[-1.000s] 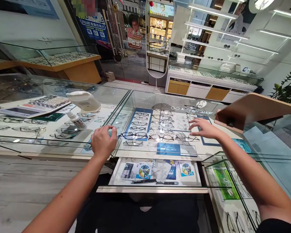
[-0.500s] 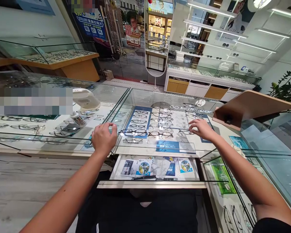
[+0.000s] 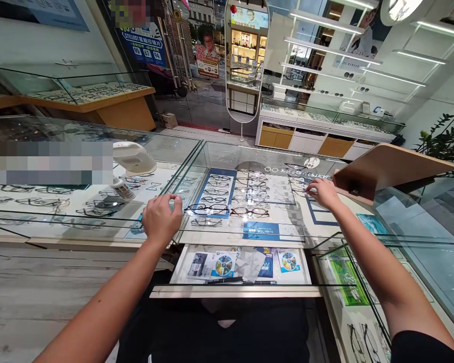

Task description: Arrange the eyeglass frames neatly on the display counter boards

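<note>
The left hand [image 3: 161, 218] rests on the glass bench [image 3: 98, 222], fingers curled loosely, holding nothing. The right hand [image 3: 323, 192] reaches among the frames [image 3: 300, 187], fingers narrow; whether they pinch one, I cannot tell.

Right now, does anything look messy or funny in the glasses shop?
Mostly tidy: the glasses lie in neat rows. One oddity: the pull-out drawer below stands open, a white cloth lying crumpled among its leaflets.
</note>
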Available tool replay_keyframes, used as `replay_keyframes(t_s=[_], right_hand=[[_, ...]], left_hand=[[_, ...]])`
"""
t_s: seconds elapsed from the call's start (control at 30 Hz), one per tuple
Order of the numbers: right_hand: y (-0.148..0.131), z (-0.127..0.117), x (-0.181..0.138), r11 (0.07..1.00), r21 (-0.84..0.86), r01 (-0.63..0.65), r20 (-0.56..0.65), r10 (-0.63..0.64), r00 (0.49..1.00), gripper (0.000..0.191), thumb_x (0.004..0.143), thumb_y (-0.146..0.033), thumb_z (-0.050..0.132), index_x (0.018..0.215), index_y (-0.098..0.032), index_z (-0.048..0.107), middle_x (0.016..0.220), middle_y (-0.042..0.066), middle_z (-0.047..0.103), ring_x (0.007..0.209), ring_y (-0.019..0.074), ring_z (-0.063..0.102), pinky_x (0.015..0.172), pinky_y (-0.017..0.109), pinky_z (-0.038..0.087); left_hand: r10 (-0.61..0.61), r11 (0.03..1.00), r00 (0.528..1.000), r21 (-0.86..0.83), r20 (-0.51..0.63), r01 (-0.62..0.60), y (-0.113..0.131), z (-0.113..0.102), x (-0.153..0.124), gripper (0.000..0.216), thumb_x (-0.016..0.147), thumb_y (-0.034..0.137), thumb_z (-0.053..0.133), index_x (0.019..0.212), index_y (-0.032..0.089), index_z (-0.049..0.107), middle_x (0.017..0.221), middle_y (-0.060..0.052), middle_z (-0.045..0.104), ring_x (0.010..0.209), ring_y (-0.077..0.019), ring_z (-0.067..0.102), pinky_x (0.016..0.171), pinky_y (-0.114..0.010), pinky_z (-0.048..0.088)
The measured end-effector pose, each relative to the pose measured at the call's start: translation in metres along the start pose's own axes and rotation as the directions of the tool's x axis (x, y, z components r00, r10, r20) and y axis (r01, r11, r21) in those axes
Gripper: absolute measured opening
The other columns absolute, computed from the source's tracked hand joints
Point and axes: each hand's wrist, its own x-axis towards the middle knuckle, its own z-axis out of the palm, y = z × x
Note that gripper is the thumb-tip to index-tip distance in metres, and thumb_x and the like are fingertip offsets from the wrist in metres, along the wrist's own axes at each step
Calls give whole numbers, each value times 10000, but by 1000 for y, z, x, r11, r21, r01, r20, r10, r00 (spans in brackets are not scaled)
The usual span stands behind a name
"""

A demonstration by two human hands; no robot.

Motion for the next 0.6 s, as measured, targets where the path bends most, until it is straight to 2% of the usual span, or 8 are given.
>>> replay_keyframes(t_s=[0.23,0.33,0.47,0.53,0.6], right_hand=[[3,1,7,999,14,-30,-27,30,999,150,993,-308,691,982,-282,839,1194,83,766,1115,313,602,967,456,403],[-7,-6,3,999,17,-37,-54,38,998,174,997,-343,668,1011,-264,823,1215,102,751,1127,332,601,982,486,416],[-45,-10,-26,989,134,60,-112,-45,993,297,1048,-448,581,1106,-222,765,1237,137,720,1150,345,613,1014,508,456],[-70,-7,-50,953,266,149,-116,-122,986,330,1081,-474,526,1136,-222,733,1255,140,705,1179,326,626,1046,485,476],[-91,-2,-74,912,363,192,-104,-165,981,354,1104,-490,485,1214,-229,697,1315,142,681,1246,319,620,1078,474,486]], left_hand=[[-5,1000,1000,-14,-5,5,0,0,0,370,1049,468,398,1052,222,675,1165,-142,763,1212,-381,628,974,-493,470],[-6,1000,1000,-20,-5,6,0,0,2,373,1049,471,392,1038,224,671,1164,-142,762,1215,-382,625,987,-497,466],[-22,999,1000,-43,-5,22,1,-1,-1,356,1044,461,403,1029,223,667,1169,-146,761,1228,-380,623,1024,-497,462],[-17,997,998,-71,-55,13,6,-6,-4,313,1036,425,429,1052,223,668,1253,-146,745,1270,-366,611,1082,-493,444],[41,993,990,-104,-132,-55,18,-17,-7,271,1025,389,461,1077,225,670,1368,-138,701,1342,-351,577,1158,-490,404]])
